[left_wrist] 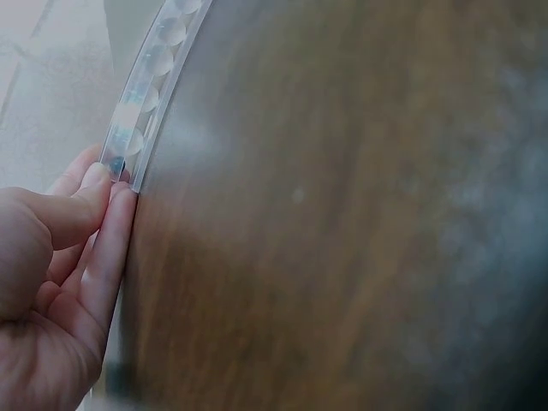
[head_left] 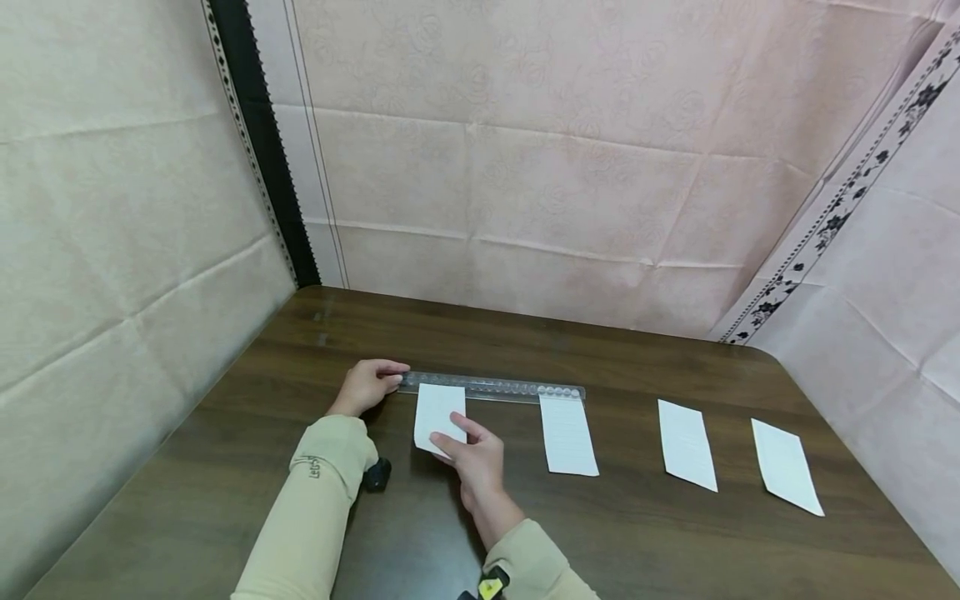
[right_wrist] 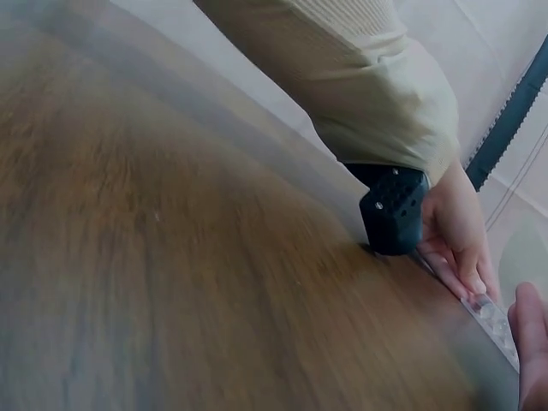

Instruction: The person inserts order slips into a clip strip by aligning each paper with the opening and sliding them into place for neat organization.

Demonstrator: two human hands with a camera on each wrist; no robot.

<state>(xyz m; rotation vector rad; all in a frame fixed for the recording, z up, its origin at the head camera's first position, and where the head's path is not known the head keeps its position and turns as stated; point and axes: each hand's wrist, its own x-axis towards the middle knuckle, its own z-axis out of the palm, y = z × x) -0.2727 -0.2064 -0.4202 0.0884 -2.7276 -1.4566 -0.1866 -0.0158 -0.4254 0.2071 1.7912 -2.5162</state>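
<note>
My left hand [head_left: 366, 387] pinches the left end of a clear plastic strip [head_left: 501, 389] between thumb and fingers. The left wrist view shows a row of round, clear domes along this strip [left_wrist: 157, 64]. My right hand [head_left: 477, 458] holds a white paper card [head_left: 435, 412] between thumb and fingers. That card overlaps the left part of the strip in the head view. A second white card [head_left: 567, 435] lies with its upper edge at the strip's right part. In the right wrist view only a finger [right_wrist: 531, 342] of my right hand shows, at the right edge.
Two more white cards, a nearer one [head_left: 687, 445] and a farther one [head_left: 787, 467], lie to the right on the brown wooden table [head_left: 622, 542]. Pale patterned cloth [head_left: 540, 167] hangs behind the table and along both sides.
</note>
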